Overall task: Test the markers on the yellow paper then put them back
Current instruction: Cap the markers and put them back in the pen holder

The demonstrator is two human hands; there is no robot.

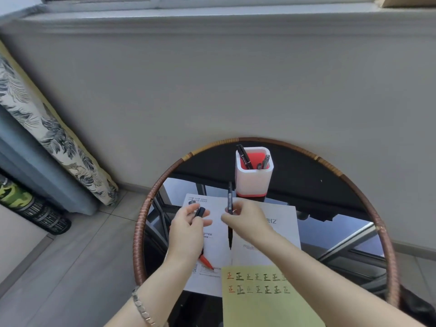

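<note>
Two test rows sit on your yellow paper [259, 305] at six o'clock. Right hand [246, 223] pinches a black marker [229, 194], left hand [186, 230] grips its cap [200, 212]. Recapping and the holder [253, 182] at twelve look left.

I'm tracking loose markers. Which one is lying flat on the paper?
The red marker by the left hand; the black marker is in the right hand, the rest stand in the white holder.

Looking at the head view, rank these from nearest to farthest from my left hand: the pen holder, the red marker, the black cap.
1. The black cap, pinched in the left hand itself.
2. The red marker, lying on the white paper just below the wrist.
3. The pen holder, standing upright farther back, to the right.
</note>
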